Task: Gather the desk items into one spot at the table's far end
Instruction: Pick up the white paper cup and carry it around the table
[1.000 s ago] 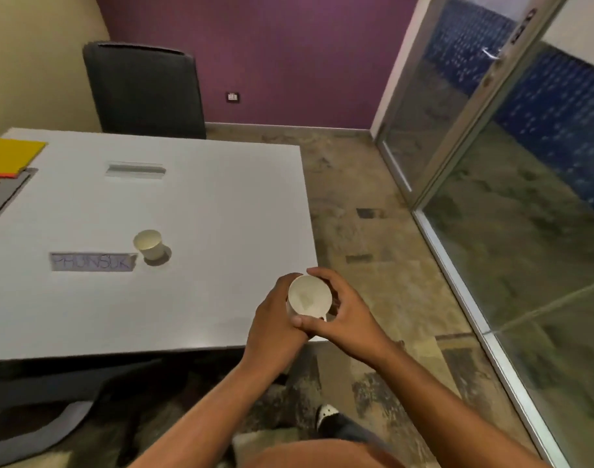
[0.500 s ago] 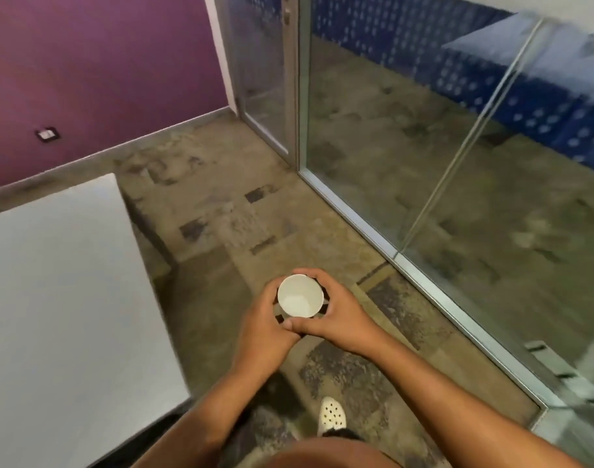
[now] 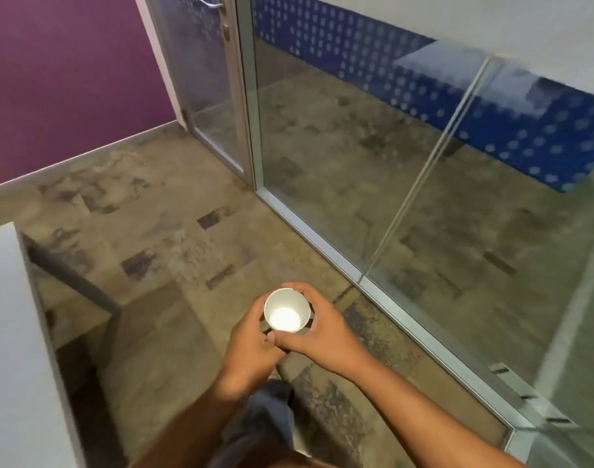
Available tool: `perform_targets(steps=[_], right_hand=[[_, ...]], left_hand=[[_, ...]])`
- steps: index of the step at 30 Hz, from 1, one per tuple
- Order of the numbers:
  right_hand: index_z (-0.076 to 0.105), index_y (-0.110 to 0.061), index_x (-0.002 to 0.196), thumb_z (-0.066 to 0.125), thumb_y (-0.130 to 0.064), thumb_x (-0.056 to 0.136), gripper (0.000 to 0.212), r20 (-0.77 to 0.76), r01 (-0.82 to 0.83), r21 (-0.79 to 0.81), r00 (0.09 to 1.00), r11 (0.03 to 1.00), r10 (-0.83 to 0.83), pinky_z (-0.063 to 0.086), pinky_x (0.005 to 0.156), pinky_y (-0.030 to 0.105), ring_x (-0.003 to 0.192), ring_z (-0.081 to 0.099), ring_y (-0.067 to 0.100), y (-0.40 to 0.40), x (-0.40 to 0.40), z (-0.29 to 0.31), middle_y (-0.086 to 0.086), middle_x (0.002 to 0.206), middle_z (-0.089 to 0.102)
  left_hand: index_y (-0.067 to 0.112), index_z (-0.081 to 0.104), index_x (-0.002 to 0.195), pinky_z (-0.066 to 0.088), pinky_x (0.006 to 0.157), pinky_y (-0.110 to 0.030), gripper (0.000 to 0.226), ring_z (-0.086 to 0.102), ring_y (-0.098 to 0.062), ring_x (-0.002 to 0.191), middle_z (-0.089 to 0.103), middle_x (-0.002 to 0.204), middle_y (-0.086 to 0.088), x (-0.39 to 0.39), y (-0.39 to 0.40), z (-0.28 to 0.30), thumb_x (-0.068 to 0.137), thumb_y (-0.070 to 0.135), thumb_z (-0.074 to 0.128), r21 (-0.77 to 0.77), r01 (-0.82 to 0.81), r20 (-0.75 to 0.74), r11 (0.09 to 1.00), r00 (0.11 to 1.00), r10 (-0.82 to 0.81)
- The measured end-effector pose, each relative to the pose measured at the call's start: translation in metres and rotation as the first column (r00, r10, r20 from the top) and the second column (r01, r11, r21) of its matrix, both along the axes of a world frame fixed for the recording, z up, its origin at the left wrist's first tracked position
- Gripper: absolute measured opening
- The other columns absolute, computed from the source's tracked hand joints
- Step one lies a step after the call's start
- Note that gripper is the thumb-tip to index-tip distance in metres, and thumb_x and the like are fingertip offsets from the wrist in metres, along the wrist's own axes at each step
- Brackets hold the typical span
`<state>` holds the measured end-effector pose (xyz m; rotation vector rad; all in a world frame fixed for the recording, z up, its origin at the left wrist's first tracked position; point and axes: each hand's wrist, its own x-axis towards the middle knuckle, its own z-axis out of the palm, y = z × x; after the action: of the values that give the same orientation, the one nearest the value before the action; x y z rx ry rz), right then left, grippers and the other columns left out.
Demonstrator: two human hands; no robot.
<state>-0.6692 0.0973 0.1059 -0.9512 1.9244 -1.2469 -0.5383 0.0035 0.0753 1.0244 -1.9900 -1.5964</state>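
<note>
White paper cup [image 3: 286,314] sits upright over the floor, right of the desk [image 3: 5,332], my left hand [image 3: 251,349] and right hand [image 3: 317,336] wrapping fingers around it, so I should keep it level while carrying it to the far end.

Both forearms are bare right down to the hands [image 3: 288,342], with no sleeves, watch or rings showing. Below them a leg wears grey-blue trousers [image 3: 268,420], the cloth creased and loosely folded.
</note>
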Motion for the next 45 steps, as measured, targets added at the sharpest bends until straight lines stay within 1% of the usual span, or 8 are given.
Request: perform_targets(steps=[3,6,9,16,20,23,28,45], right_hand=[[0.061,-0.041,0.126,0.095,-0.031,0.064,0.071,-0.032,0.004,0.015,0.999,1.000,-0.004,0.050,0.091,0.012,0.113,0.063,-0.004,-0.049,-0.030,-0.002,-0.027,0.119,0.067],[0.063,-0.036,0.124,0.096,-0.028,0.067,0.067,-0.053,0.020,0.005,0.998,1.000,-0.020,0.053,0.092,0.018,0.114,0.066,0.003,-0.110,-0.058,0.000,-0.019,0.119,0.069],[0.063,-0.028,0.126,0.097,-0.021,0.069,0.066,-0.055,-0.003,0.005,0.998,1.000,0.004,0.056,0.095,0.029,0.113,0.067,0.008,-0.181,-0.082,0.006,-0.012,0.120,0.070],[0.063,-0.023,0.127,0.098,-0.020,0.070,0.067,-0.063,-0.121,-0.029,0.991,0.992,0.119,0.054,0.098,0.030,0.114,0.067,0.008,-0.343,-0.094,0.019,-0.010,0.121,0.070],[0.062,-0.023,0.129,0.097,-0.016,0.072,0.067,-0.021,-0.245,-0.032,0.970,0.969,0.244,0.054,0.102,0.034,0.115,0.067,0.012,-0.423,-0.093,0.020,-0.008,0.121,0.070],[0.061,-0.029,0.130,0.098,-0.024,0.070,0.070,-0.022,-0.408,-0.013,0.913,0.913,0.407,0.054,0.101,0.029,0.118,0.065,0.007,-0.494,-0.096,0.017,-0.013,0.123,0.069],[0.060,-0.042,0.128,0.095,-0.051,0.061,0.076,0.005,-0.535,-0.020,0.844,0.844,0.536,0.055,0.098,0.024,0.118,0.064,0.001,-0.612,-0.102,0.001,-0.021,0.124,0.068],[0.055,-0.043,0.133,0.093,-0.051,0.068,0.075,-0.028,-0.865,-0.027,0.502,0.501,0.865,0.059,0.098,0.041,0.119,0.065,0.007,-0.977,-0.045,0.006,-0.018,0.128,0.066]], left_hand=[[0.036,0.063,0.129,0.059,0.096,-0.037,0.070,0.072,-0.012,0.111,0.075,0.119,0.012,-0.028,-0.049,-0.016,0.064,0.014,0.075,0.030,0.019,0.010,0.999,1.000,-0.020],[0.041,0.060,0.132,0.060,0.096,-0.030,0.071,0.071,-0.006,0.113,0.074,0.122,0.015,-0.058,-0.110,-0.022,0.065,0.024,0.077,0.004,0.034,-0.021,0.999,0.999,-0.034],[0.034,0.058,0.136,0.060,0.099,-0.040,0.075,0.071,-0.014,0.114,0.072,0.126,0.010,-0.084,-0.178,-0.022,0.064,0.032,0.077,0.042,0.018,-0.051,0.999,0.999,-0.016],[0.025,0.060,0.138,0.059,0.098,-0.038,0.073,0.070,-0.018,0.119,0.073,0.128,0.007,-0.085,-0.333,-0.001,0.071,0.027,0.087,0.029,-0.036,-0.083,0.999,0.996,0.038],[0.034,0.059,0.133,0.055,0.094,-0.020,0.068,0.069,-0.005,0.117,0.072,0.124,0.022,-0.071,-0.391,0.012,0.071,0.031,0.087,0.019,-0.165,-0.109,0.986,0.980,0.166],[0.027,0.059,0.138,0.054,0.100,-0.020,0.070,0.066,0.000,0.120,0.072,0.125,0.020,-0.065,-0.443,0.007,0.076,0.021,0.091,-0.026,-0.256,-0.087,0.966,0.964,0.253],[0.039,0.054,0.140,0.049,0.087,-0.005,0.079,0.062,0.010,0.118,0.067,0.123,0.037,-0.064,-0.535,-0.007,0.078,0.011,0.093,-0.065,-0.400,-0.043,0.914,0.917,0.397],[0.044,0.058,0.138,0.060,0.094,-0.030,0.075,0.069,-0.006,0.115,0.071,0.125,0.022,-0.022,-0.820,0.003,0.071,0.027,0.088,-0.031,-0.804,-0.080,0.594,0.594,0.800]])
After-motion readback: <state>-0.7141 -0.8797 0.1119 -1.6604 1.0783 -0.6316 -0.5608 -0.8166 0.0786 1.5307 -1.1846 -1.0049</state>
